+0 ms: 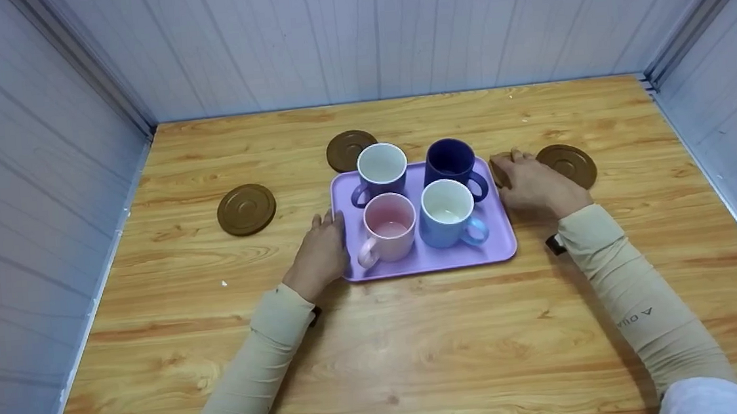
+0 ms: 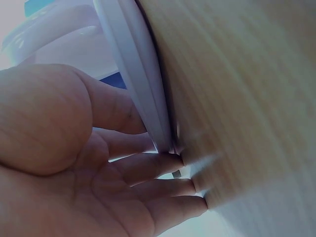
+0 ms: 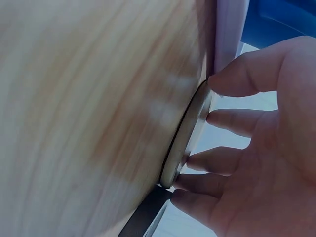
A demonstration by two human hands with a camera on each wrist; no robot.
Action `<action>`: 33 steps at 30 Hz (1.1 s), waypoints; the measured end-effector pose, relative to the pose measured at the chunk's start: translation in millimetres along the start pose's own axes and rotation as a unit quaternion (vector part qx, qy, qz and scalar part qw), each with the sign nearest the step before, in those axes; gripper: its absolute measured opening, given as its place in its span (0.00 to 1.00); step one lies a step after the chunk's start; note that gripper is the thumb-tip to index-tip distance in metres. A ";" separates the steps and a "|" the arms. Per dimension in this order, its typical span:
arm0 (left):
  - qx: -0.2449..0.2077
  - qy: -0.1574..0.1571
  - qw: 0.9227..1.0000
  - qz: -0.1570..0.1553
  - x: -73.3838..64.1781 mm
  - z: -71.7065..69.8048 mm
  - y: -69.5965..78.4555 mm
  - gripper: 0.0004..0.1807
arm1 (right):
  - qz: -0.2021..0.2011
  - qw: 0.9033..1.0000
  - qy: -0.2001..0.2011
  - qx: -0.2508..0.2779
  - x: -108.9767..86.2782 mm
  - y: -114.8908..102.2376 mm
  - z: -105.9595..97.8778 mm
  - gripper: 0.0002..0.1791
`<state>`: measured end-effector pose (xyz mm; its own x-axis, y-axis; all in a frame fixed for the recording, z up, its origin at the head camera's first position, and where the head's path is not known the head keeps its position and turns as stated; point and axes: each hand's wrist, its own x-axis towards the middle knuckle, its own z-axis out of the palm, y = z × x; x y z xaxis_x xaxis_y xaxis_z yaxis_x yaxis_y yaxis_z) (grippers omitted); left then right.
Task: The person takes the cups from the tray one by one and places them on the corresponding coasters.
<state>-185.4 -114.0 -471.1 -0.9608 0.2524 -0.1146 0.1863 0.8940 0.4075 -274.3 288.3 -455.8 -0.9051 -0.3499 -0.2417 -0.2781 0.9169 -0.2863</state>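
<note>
A lilac tray (image 1: 439, 264) holds a pink mug (image 1: 388, 228), a light blue mug (image 1: 446, 220), a dark navy mug (image 1: 450, 161) and a white-lined mug (image 1: 382, 166) with a dark handle. My left hand (image 1: 322, 249) rests against the tray's left side, its fingers extended; in the left wrist view their tips touch the table beside the rim. Right of the tray, my right hand (image 1: 534, 184) holds a brown round coaster (image 3: 186, 138) that lies flat on the table, thumb at one edge and fingers along it. In the head view the hand partly covers this coaster.
Another brown coaster (image 1: 569, 163) lies just right of my right hand. A third coaster (image 1: 349, 150) sits behind the tray, partly hidden by a mug. One more coaster (image 1: 246, 209) lies to the left. Pale panel walls (image 1: 342, 38) enclose the wooden table (image 1: 381, 364).
</note>
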 end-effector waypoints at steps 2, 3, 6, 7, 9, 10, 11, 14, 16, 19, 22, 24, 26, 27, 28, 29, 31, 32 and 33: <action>-0.002 -0.001 1.000 -0.001 0.4 0.5 0.1 0.35 | 0.000 1.000 0.000 -0.002 -0.2 -0.1 0.5 0.40; -0.003 -0.002 1.000 -0.003 0.5 0.5 0.3 0.35 | 0.002 1.000 0.000 -0.002 -0.3 -0.2 0.6 0.40; -0.004 0.002 1.000 -0.004 0.9 0.3 0.2 0.35 | -0.002 1.000 0.003 -0.006 -0.1 -0.2 0.5 0.40; -0.005 0.004 1.000 -0.003 1.0 0.4 0.1 0.35 | -0.003 1.000 0.005 -0.008 0.1 -0.2 0.4 0.40; -0.006 0.006 1.000 -0.002 1.0 0.2 0.2 0.35 | -0.006 1.000 0.010 -0.010 0.5 -0.8 0.2 0.39; -0.005 0.007 1.000 0.000 0.9 0.4 -0.1 0.35 | -0.008 1.000 0.012 -0.011 0.8 -0.7 0.1 0.39; -0.005 0.007 1.000 0.000 0.8 0.6 -0.2 0.35 | -0.008 1.000 0.012 -0.010 1.0 -0.9 0.1 0.39; -0.003 0.003 1.000 -0.001 0.3 1.2 -0.5 0.36 | -0.006 1.000 0.007 -0.007 2.1 -0.8 0.0 0.40; -0.004 -0.001 1.000 -0.002 0.1 1.7 -0.8 0.36 | -0.002 1.000 0.000 -0.004 3.4 0.1 -0.2 0.40; -0.004 0.000 1.000 -0.001 -0.1 2.0 -1.0 0.35 | 0.005 1.000 -0.005 -0.002 7.1 2.2 -1.4 0.40; -0.005 0.006 1.000 0.003 -0.2 1.9 -1.1 0.34 | 0.009 1.000 -0.007 -0.006 13.2 4.8 -4.7 0.40; -0.008 0.007 1.000 0.005 -0.3 2.0 -0.7 0.34 | 0.012 1.000 -0.010 -0.007 18.1 6.3 -7.7 0.41; -0.010 0.007 1.000 0.004 0.0 1.7 -0.8 0.34 | 0.017 1.000 -0.015 -0.004 24.0 6.7 -11.6 0.42; -0.012 0.007 1.000 0.003 0.0 1.6 -0.8 0.34 | 0.021 1.000 -0.018 -0.001 27.0 7.1 -13.3 0.43; -0.012 0.007 1.000 0.002 0.1 1.6 -0.8 0.34 | 0.027 0.999 -0.020 0.003 30.0 7.7 -14.6 0.44; -0.013 0.006 1.000 0.001 0.2 1.5 -0.7 0.34 | 0.030 0.999 -0.021 0.007 33.0 8.0 -15.8 0.45; -0.013 0.004 1.000 -0.001 0.1 1.5 -0.6 0.35 | 0.039 0.999 -0.025 0.015 38.5 8.6 -18.1 0.47; -0.013 0.004 1.000 -0.002 -0.1 1.4 -0.5 0.35 | 0.043 0.999 -0.027 0.019 41.0 9.1 -19.2 0.48; -0.012 0.004 1.000 -0.002 -0.2 1.4 -0.5 0.35 | 0.046 0.998 -0.028 0.024 43.4 9.5 -20.3 0.49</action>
<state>-185.0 -114.0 -472.6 -0.9631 0.2459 -0.1089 0.1776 0.8856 0.4291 -322.8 285.7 -450.2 -0.9063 -0.2761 -0.3201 -0.1778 0.9360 -0.3038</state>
